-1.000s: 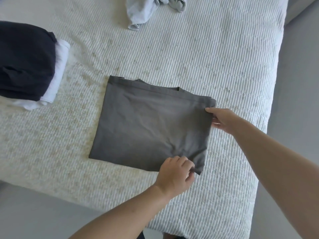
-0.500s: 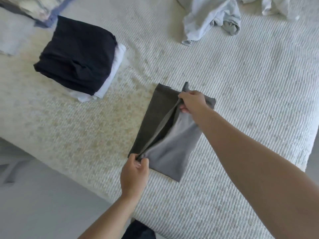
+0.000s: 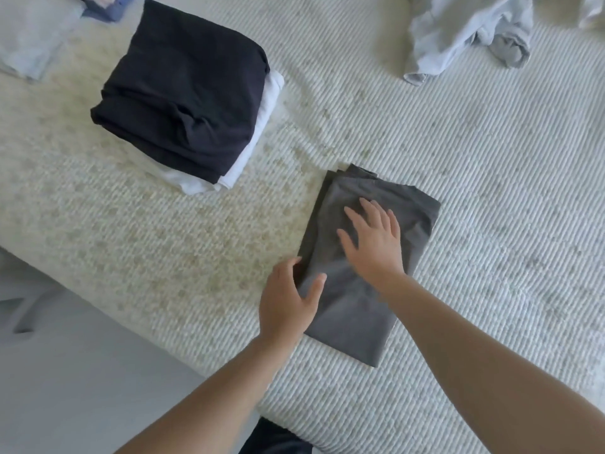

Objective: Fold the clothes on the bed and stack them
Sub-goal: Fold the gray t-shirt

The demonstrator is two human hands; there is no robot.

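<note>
A folded grey garment (image 3: 366,267) lies on the bed (image 3: 196,231), close to its near edge. The right hand (image 3: 373,237) rests flat on top of it, fingers straight and spread. The left hand (image 3: 288,299) lies loosely open at the garment's left edge, thumb on the cloth. Toward the far left, a folded black garment (image 3: 183,93) sits on a white one (image 3: 262,126). A crumpled pale blue garment (image 3: 458,31) lies at the far right. No labels or writing can be read.

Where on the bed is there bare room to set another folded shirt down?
Bare bedspread lies right of the gray folded garment and below the crumpled pale clothes; another patch between the black-and-white stack and the near bed edge. Both hands crowd the gray garment.
</note>
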